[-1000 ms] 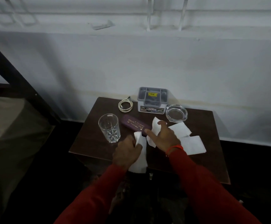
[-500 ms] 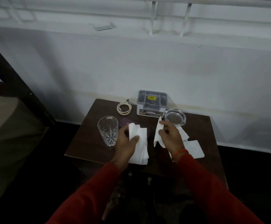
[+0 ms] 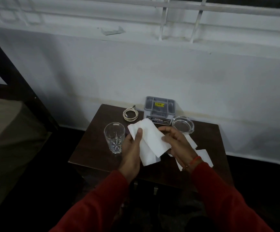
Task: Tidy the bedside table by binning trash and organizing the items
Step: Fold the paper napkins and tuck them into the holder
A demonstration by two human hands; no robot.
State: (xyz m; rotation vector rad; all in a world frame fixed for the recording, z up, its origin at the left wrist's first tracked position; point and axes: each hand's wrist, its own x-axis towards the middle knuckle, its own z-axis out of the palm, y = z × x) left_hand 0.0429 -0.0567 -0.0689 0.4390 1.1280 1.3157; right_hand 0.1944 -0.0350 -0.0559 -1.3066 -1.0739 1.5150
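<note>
— What have you got in your hands?

— Your left hand (image 3: 131, 149) clasps a bunch of white tissues (image 3: 150, 141), thumb pressed across the top sheet, and lifts them above the middle of the dark bedside table (image 3: 92, 148). Your right hand (image 3: 177, 144) meets them from the other side, fingers curled onto the tissues' right edge, so both hands grip the same bunch.

— Where is the rest of the paper?

— More white tissue sheets (image 3: 204, 155) lie flat on the table under and beyond your right wrist, toward the right edge.

— And the other items?

— A clear drinking glass (image 3: 114, 139) stands upright just left of your left hand. A coiled white cable (image 3: 130, 114) lies at the back, left of a grey organizer box (image 3: 159, 108) set against the wall. A round glass ashtray (image 3: 183, 125) sits just right of the box, beyond your right fingers. Whether anything lies beneath the raised tissues, you cannot tell.
</note>
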